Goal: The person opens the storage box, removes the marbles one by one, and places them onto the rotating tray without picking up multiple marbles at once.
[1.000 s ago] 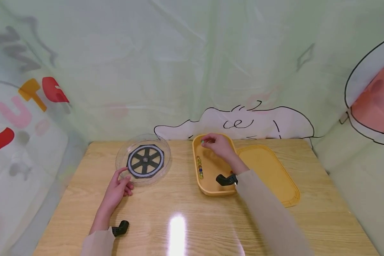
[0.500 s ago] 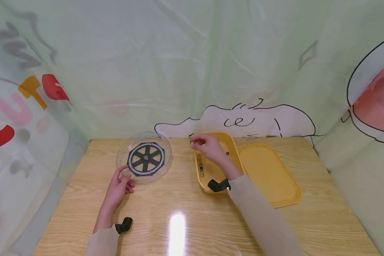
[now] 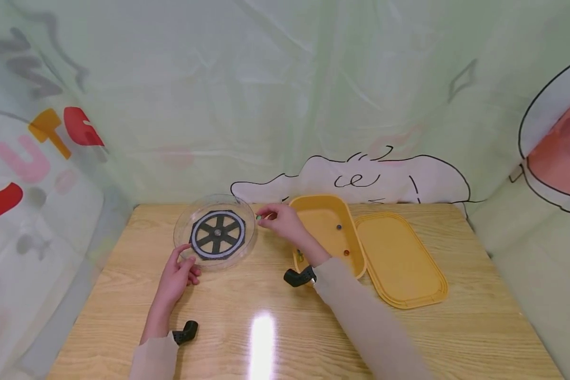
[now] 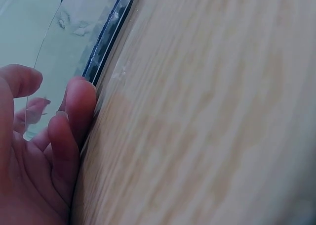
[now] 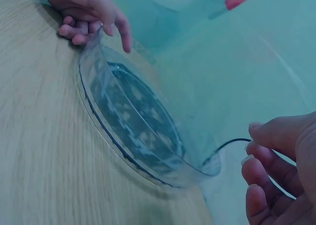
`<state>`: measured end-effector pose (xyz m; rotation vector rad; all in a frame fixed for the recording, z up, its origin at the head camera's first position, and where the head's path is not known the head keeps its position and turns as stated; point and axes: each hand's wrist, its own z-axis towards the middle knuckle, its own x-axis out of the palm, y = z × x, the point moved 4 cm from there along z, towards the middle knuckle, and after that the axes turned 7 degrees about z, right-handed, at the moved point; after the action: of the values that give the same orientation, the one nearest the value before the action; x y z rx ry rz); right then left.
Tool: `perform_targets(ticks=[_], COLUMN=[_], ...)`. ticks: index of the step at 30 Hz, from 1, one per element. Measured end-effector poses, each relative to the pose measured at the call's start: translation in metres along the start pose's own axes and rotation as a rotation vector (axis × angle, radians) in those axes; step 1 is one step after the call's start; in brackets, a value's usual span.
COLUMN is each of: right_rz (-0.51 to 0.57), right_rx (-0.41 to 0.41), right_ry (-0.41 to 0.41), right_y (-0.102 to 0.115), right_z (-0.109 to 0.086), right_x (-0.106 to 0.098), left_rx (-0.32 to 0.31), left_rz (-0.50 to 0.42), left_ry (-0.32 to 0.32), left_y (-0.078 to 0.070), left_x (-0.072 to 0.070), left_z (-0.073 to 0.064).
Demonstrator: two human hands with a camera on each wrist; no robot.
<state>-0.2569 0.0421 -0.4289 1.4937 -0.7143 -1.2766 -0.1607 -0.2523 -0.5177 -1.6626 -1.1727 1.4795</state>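
Note:
My right hand (image 3: 285, 224) pinches a small green marble (image 3: 258, 217) between thumb and fingertips, just right of a clear round dish (image 3: 249, 245). In the right wrist view the marble is hidden behind the fingers. A dark spoked wheel pattern (image 3: 218, 232) shows in the dish. At the dish's near left rim, my left hand (image 3: 173, 277) holds the edge lightly. One finger reaches over the rim and the others curl outside it, low to the table, as the right wrist view shows.
A yellow box (image 3: 323, 211) holds loose marbles, among them a blue marble (image 3: 339, 227) and a reddish marble (image 3: 346, 253). Its left side is partly covered by my right forearm. The yellow lid (image 3: 404, 258) lies to the right. A printed curtain (image 3: 275, 105) hangs behind the table.
With the green marble pinched, my right hand has moved left, out from over the yellow box and up to the dish's right side. The left hand has stayed at the dish rim.

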Motion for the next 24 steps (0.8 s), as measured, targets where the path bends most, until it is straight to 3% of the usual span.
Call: perform_targets(ticks=[11, 24], right_rz=[0.026, 0.019], right_rx=[0.018, 0.052], right_ry=[0.069, 0.076], right_y=[-0.005, -0.011], right_z=[0.015, 0.024], right_x=[0.037, 0.06], left_rx=[0.001, 0.006], left_rz=[0.003, 0.001], left_ry=[-0.004, 0.003], left_y=[0.003, 0.002], left_x=[0.0, -0.001], left_z=[-0.001, -0.003])
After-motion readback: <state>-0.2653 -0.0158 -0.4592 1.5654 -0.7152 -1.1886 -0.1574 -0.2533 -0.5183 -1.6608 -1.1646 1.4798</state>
